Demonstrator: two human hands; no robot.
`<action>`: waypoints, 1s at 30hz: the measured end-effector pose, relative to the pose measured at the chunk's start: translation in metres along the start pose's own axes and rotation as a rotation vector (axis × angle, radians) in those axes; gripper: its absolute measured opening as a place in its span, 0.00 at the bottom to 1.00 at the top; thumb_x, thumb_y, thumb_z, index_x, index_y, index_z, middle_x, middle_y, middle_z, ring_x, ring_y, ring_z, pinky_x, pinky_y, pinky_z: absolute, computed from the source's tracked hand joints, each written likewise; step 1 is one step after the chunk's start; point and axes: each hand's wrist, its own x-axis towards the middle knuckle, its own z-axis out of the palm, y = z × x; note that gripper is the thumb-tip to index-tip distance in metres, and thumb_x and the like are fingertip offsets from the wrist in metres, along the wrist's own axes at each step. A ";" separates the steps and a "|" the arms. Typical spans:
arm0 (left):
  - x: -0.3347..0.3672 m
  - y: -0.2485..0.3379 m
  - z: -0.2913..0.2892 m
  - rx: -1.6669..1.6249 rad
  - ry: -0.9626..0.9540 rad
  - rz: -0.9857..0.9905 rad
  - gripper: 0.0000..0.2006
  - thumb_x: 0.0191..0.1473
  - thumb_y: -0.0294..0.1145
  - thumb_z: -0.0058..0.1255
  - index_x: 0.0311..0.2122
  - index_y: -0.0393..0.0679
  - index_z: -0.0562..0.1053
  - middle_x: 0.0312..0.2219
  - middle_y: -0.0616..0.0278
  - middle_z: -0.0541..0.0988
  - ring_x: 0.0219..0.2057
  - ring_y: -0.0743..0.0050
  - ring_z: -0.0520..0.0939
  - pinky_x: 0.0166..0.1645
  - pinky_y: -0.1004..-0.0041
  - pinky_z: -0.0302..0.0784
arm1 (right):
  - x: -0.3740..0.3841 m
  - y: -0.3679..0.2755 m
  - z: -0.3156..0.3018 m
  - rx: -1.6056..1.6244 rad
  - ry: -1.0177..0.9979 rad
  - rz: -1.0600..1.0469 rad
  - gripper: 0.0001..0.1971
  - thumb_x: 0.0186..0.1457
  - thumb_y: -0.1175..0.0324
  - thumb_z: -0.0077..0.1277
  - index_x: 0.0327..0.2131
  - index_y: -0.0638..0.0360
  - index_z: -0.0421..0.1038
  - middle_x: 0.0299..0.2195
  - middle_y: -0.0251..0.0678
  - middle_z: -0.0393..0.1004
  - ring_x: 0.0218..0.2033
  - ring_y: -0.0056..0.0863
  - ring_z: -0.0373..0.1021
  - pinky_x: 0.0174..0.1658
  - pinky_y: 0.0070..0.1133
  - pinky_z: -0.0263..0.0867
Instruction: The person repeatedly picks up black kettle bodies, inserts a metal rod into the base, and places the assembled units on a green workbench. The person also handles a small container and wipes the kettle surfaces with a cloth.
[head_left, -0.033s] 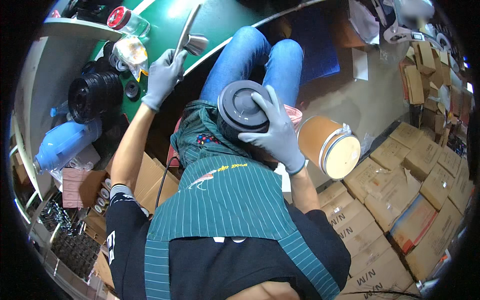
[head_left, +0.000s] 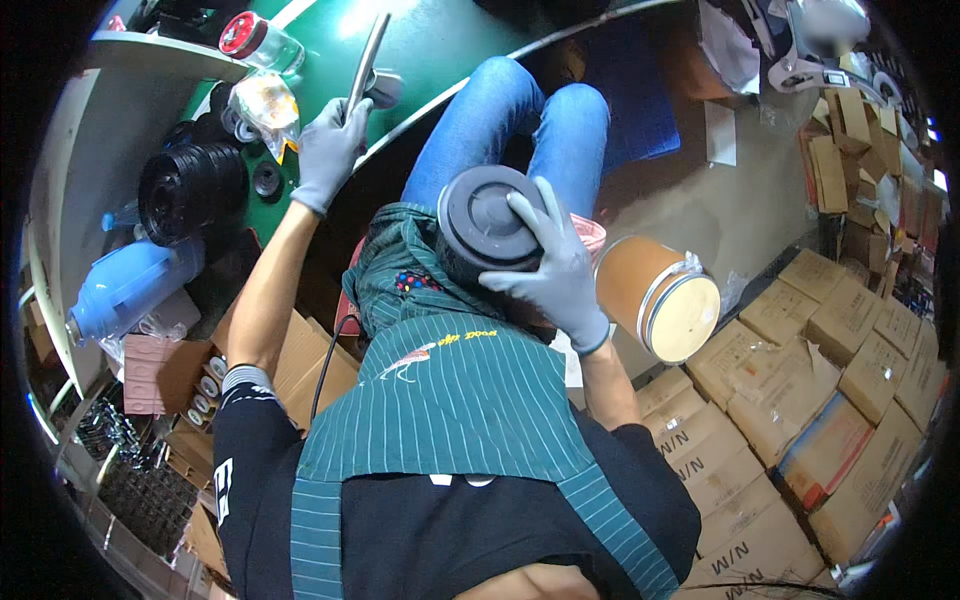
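Observation:
My left hand (head_left: 328, 152), gloved in grey, is closed round the handle of a shiny metal tool (head_left: 369, 60) over the edge of the green table. A short, rounded metal part (head_left: 384, 88) sits beside that handle; whether they are one piece I cannot tell. Above my lap, my right hand (head_left: 555, 270), in a matching glove, grips a round black canister-like thing (head_left: 488, 212) with a stepped, lid-like face. Its fingers lie over the face and the thumb is at the near side. What lies under the black thing is hidden.
On the green table (head_left: 440, 40) are a red-lidded clear jar (head_left: 262, 42), a plastic bag (head_left: 264, 108), a small black ring (head_left: 267, 180) and stacked black round parts (head_left: 190, 192). A brown drum (head_left: 640, 285) stands right, near stacked cartons (head_left: 790, 350). A blue container (head_left: 130, 285) lies left.
The metal tool in my left hand has tipped slightly to the left, and that hand has shifted a little downward. My right hand and the black canister-like thing have barely moved.

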 end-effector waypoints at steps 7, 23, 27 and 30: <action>0.040 -0.039 0.023 0.480 0.220 0.103 0.24 0.65 0.62 0.52 0.38 0.48 0.80 0.27 0.44 0.84 0.33 0.37 0.86 0.37 0.46 0.79 | -0.002 -0.025 -0.034 0.004 0.104 -0.194 0.54 0.30 0.48 0.82 0.62 0.64 0.73 0.69 0.64 0.62 0.68 0.59 0.64 0.70 0.41 0.62; 0.049 0.091 -0.079 -0.200 0.471 0.603 0.26 0.53 0.23 0.70 0.57 0.38 0.75 0.58 0.53 0.74 0.59 0.56 0.78 0.66 0.58 0.72 | 0.198 0.026 0.037 1.687 -0.295 0.380 0.39 0.74 0.38 0.35 0.76 0.53 0.49 0.70 0.44 0.64 0.68 0.40 0.65 0.70 0.41 0.62; 0.173 0.110 -0.092 0.095 0.639 0.643 0.23 0.46 0.25 0.73 0.50 0.41 0.82 0.51 0.55 0.80 0.54 0.61 0.80 0.61 0.65 0.76 | 0.181 0.052 0.045 1.594 -0.403 0.408 0.38 0.75 0.41 0.35 0.76 0.55 0.49 0.71 0.46 0.63 0.70 0.38 0.64 0.72 0.38 0.59; 0.265 0.118 -0.090 0.239 0.651 0.707 0.22 0.42 0.36 0.74 0.47 0.53 0.84 0.46 0.61 0.83 0.54 0.54 0.78 0.62 0.58 0.69 | 0.152 0.072 0.041 1.640 -0.368 0.497 0.38 0.75 0.42 0.36 0.76 0.57 0.49 0.70 0.45 0.64 0.69 0.37 0.65 0.72 0.36 0.59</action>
